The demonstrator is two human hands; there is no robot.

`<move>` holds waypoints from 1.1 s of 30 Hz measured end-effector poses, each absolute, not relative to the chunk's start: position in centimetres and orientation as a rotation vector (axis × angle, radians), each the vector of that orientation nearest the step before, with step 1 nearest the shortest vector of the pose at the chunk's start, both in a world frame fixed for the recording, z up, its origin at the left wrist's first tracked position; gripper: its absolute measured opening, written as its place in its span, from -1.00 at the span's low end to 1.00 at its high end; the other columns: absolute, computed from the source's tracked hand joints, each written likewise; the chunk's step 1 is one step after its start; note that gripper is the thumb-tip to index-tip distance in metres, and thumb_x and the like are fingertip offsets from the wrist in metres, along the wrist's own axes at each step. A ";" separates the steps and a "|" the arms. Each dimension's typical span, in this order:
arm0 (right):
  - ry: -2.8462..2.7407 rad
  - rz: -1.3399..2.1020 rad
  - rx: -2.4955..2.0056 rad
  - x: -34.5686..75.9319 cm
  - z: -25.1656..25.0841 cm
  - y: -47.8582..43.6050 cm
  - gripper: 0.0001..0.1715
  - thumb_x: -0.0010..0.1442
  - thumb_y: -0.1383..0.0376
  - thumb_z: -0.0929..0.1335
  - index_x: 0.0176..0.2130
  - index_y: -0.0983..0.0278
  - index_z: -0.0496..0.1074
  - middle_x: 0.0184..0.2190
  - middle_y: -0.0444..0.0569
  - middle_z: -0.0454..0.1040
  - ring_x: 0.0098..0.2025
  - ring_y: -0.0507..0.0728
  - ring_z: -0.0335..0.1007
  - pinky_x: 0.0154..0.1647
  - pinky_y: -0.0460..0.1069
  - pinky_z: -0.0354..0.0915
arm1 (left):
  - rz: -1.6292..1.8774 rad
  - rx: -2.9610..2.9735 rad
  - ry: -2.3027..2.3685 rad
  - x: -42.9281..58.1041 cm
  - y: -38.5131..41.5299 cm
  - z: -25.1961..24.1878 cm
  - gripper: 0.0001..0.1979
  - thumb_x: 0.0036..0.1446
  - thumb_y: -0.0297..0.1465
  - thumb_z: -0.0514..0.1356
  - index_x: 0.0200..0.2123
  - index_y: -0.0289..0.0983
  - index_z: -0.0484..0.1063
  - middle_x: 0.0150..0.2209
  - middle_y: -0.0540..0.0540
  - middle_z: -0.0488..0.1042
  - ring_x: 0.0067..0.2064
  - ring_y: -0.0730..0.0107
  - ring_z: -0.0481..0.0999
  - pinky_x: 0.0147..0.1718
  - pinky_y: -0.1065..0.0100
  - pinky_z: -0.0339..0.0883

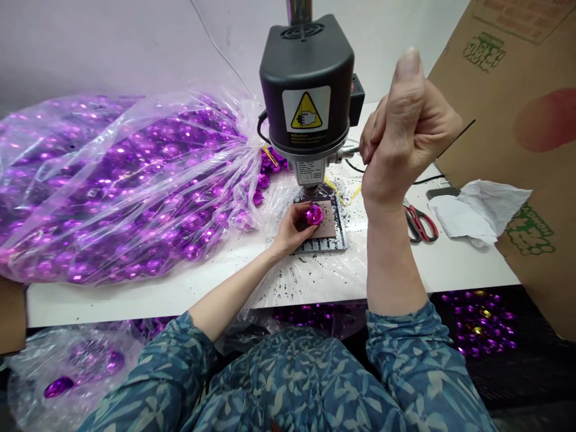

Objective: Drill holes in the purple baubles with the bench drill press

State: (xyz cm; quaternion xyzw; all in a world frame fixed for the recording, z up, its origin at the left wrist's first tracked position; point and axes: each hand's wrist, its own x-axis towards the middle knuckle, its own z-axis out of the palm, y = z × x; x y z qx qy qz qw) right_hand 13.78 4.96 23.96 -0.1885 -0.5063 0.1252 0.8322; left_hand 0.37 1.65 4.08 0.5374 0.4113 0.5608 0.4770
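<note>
A small black drill press (pixel 307 84) with a yellow hand-warning label stands in front of me. Beneath its chuck, my left hand (pixel 294 228) pinches a shiny purple bauble (pixel 314 214) between thumb and fingers. The bauble rests on a brown square board (pixel 326 225), which lies on the slotted metal base (pixel 342 240). Raised at the machine's right side, my right hand (pixel 407 129) is closed around the feed lever (pixel 352 150), whose metal rod runs into the fist. The drill tip at the bauble is too small to make out.
A big clear bag (pixel 121 192) of purple baubles covers the table's left. Dark shavings lie around the base. Red-handled scissors (pixel 425 225), crumpled white paper (pixel 479 207) and a large cardboard box (pixel 517 150) are on the right. More baubles (pixel 483 324) sit below the table edge.
</note>
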 end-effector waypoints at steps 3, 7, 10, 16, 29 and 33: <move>-1.061 0.300 -0.334 13.8 23.9 5.1 -0.30 0.16 -0.14 0.36 -0.70 0.19 0.04 -0.79 -0.26 -0.03 -0.76 -0.06 -0.08 -0.66 0.04 -0.02 | 1.414 1.261 0.985 0.7 1.7 4.0 -0.50 -0.09 -0.46 0.53 -0.09 -0.19 0.44 0.21 -0.17 0.45 0.33 0.14 0.39 0.40 0.06 0.15; -1.063 0.303 -0.350 13.9 23.8 5.2 -0.28 0.15 -0.15 0.36 -0.70 0.20 0.05 -0.78 -0.25 -0.03 -0.76 -0.06 -0.09 -0.65 0.04 -0.03 | 1.406 1.132 0.998 0.8 1.8 4.0 -0.54 -0.08 -0.49 0.52 -0.11 -0.20 0.46 0.13 -0.13 0.49 0.26 0.20 0.44 0.36 0.11 0.19; -1.066 0.283 -0.394 13.9 23.6 5.0 -0.27 0.16 -0.18 0.35 -0.69 0.20 0.02 -0.78 -0.25 -0.05 -0.75 -0.07 -0.10 -0.64 0.04 -0.01 | 1.403 1.124 1.002 0.9 1.7 4.0 -0.53 -0.06 -0.47 0.52 -0.09 -0.19 0.45 0.09 -0.12 0.51 0.21 0.21 0.47 0.35 0.09 0.21; -1.073 0.290 -0.489 14.1 22.7 3.6 -0.22 0.17 -0.24 0.31 -0.68 0.22 -0.01 -0.77 -0.24 -0.04 -0.72 -0.10 -0.07 -0.60 0.00 -0.03 | 1.418 1.183 1.005 0.9 1.7 3.9 -0.51 -0.06 -0.43 0.53 -0.09 -0.19 0.43 0.09 -0.12 0.51 0.18 0.20 0.49 0.35 0.05 0.23; -1.059 0.256 -0.354 14.5 20.1 3.6 -0.27 0.34 0.05 0.32 -0.69 0.27 -0.02 -0.79 -0.25 -0.01 -0.75 -0.10 -0.04 -0.66 -0.03 -0.12 | 1.400 1.117 0.986 0.8 1.7 3.8 -0.50 -0.08 -0.42 0.55 -0.09 -0.16 0.43 0.11 -0.08 0.49 0.29 0.18 0.42 0.38 0.09 0.21; -1.049 0.220 -0.271 14.4 19.6 3.8 -0.23 0.35 0.08 0.32 -0.69 0.31 -0.09 -0.80 -0.24 -0.03 -0.75 -0.13 -0.06 -0.68 -0.07 -0.15 | 1.399 1.206 0.996 0.7 1.7 3.6 -0.50 -0.04 -0.34 0.54 -0.07 -0.16 0.42 0.13 -0.11 0.49 0.27 0.14 0.43 0.40 0.02 0.17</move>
